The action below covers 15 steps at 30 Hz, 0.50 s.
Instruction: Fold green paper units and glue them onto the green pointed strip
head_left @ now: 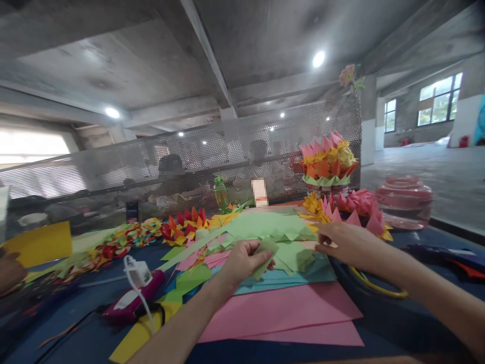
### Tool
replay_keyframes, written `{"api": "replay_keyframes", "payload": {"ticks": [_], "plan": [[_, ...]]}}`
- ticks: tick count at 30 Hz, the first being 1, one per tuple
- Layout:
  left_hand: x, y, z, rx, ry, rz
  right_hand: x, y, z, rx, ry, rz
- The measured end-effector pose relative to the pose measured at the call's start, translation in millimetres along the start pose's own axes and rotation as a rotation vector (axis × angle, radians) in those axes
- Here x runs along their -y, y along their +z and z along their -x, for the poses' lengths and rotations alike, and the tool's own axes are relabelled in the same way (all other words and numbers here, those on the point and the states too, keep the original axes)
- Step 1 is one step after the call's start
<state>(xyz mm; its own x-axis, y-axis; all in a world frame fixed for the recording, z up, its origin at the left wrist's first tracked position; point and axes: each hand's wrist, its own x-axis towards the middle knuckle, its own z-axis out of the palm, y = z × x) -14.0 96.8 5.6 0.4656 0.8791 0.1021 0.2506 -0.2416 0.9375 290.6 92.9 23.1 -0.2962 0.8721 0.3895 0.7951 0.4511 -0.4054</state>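
Near the middle, my left hand pinches a small piece of light green paper between thumb and fingers. To its right, my right hand is closed with curled fingers, above the right edge of the paper stack; what its fingertips grip, if anything, is hidden. Folded light green papers lie spread beyond both hands. Under them are blue sheets, and large pink sheets come closest to me.
A purple power strip with a white charger stands left. Behind lie folded red paper pieces and a green bottle. At right are a layered paper flower, a pink jar and yellow tape ring. Another person's hand shows far left.
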Motion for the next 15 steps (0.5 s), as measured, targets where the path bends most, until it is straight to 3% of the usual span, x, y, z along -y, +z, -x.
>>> {"api": "replay_keyframes", "payload": {"ticks": [4,7,15], "plan": [[0,-0.4,-2,-0.024,-0.01,0.082,-27,-29,14,0.141,0.079,0.065],[-2,-0.4,-1,-0.028,-0.006,0.132,-40,-34,24,0.204,0.106,0.062],[3,-2.8,-2,-0.012,0.025,0.182,-57,-17,51,0.098,0.144,0.1]]}}
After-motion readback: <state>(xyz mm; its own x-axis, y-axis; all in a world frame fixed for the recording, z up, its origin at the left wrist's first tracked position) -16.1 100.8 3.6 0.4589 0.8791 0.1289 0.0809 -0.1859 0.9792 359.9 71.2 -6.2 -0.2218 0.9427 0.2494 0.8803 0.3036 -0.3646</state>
